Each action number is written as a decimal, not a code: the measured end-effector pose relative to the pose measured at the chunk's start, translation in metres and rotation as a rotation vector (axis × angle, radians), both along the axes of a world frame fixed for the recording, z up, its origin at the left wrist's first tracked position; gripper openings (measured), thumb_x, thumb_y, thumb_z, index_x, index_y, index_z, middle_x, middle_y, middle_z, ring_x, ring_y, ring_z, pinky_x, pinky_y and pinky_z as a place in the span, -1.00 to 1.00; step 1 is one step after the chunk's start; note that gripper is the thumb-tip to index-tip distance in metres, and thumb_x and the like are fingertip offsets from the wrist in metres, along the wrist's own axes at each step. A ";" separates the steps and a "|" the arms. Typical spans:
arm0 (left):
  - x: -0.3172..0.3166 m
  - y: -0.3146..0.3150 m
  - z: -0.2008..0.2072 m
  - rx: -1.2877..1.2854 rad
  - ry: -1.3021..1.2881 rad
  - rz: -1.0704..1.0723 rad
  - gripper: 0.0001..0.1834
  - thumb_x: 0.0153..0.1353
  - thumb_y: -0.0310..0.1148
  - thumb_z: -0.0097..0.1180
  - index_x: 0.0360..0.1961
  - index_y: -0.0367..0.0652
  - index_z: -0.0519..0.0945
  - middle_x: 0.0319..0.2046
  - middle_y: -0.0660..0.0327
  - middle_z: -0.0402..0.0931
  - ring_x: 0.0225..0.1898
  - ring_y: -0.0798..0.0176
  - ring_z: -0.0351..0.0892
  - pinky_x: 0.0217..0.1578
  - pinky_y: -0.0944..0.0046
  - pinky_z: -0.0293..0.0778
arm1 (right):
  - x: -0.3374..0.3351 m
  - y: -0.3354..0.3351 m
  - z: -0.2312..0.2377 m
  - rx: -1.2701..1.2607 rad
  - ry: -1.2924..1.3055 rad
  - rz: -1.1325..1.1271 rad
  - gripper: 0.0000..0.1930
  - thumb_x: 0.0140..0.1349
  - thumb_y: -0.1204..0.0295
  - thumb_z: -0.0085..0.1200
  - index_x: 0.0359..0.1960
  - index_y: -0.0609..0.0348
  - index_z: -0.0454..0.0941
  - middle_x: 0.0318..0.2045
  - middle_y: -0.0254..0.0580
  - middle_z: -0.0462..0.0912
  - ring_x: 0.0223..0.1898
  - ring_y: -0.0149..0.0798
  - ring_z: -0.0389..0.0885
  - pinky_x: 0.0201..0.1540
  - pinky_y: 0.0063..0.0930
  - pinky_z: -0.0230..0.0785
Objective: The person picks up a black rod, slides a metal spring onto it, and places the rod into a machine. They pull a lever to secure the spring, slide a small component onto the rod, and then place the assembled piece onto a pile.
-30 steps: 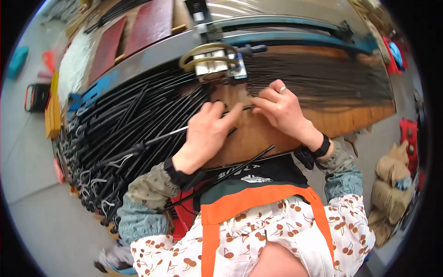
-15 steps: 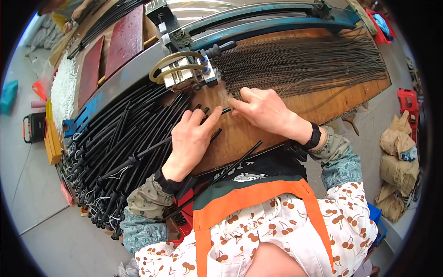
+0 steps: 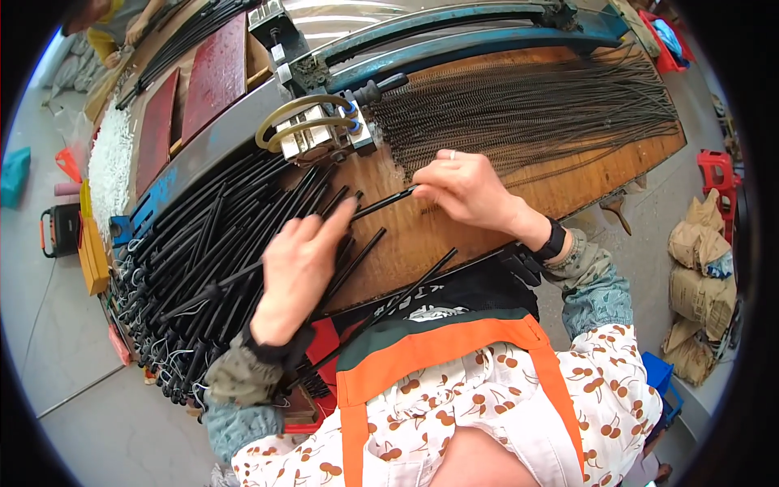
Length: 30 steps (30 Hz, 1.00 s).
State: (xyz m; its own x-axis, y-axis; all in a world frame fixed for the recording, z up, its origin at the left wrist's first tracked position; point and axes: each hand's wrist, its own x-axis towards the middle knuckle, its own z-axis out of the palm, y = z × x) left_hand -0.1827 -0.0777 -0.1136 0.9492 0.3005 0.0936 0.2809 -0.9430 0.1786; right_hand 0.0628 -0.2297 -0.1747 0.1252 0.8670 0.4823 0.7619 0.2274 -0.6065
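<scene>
A long black rod [image 3: 381, 204] runs slantwise across the near part of the wooden table. My right hand [image 3: 469, 191] is closed, thumb and fingers pinching the rod's right end. Further left, my left hand [image 3: 299, 264] lies over the same rod, its index finger stretched along it and the other fingers bent; motion smears it slightly. Beyond that hand the rod continues to a thicker collar [image 3: 213, 292]. Many similar black rods [image 3: 235, 203] lie heaped beneath and beside my left hand. Another black rod [image 3: 426, 272] rests near the table's front edge.
A clamp-like metal machine head [image 3: 312, 138] with curved hoses stands just beyond my hands, under a blue rail [image 3: 479, 45]. Long thin coiled wires [image 3: 527, 114] spread over the wooden tabletop [image 3: 560, 183] at right. Another person's hand [image 3: 136, 32] shows at far left.
My left hand has moved left and toward me, and the rod's collar has shifted the same way. My right hand has moved slightly right, and more rod now shows between the hands.
</scene>
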 end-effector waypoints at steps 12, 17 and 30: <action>0.022 -0.008 0.034 -0.134 -0.030 -0.162 -0.54 0.14 -0.66 0.14 0.12 -0.26 0.54 -0.38 0.08 0.43 -0.32 0.00 0.51 -0.36 0.07 0.49 | -0.003 -0.006 0.007 0.218 0.017 -0.052 -0.65 0.08 0.42 0.37 -0.06 0.13 0.67 -0.55 -0.29 0.56 -0.45 -0.14 0.51 -0.33 -0.29 0.43; 0.045 -0.009 0.050 -0.024 -0.025 -0.236 -0.53 0.18 -0.66 0.13 0.15 -0.27 0.54 -0.39 0.08 0.44 -0.33 0.00 0.51 -0.37 0.07 0.49 | 0.009 -0.014 0.007 0.358 0.138 -0.115 -0.74 0.11 0.36 0.37 -0.17 0.11 0.69 -0.56 -0.31 0.59 -0.54 -0.21 0.45 -0.38 -0.35 0.35; 0.092 -0.010 0.068 -0.133 0.171 -0.377 -0.59 0.15 -0.57 0.18 0.07 -0.20 0.56 -0.41 0.11 0.41 -0.36 0.00 0.53 -0.42 0.04 0.46 | 0.022 -0.030 0.018 0.137 -0.471 0.030 -0.34 0.14 0.30 0.25 0.31 0.14 0.41 -0.40 -0.26 0.50 -0.39 -0.21 0.58 -0.44 -0.33 0.53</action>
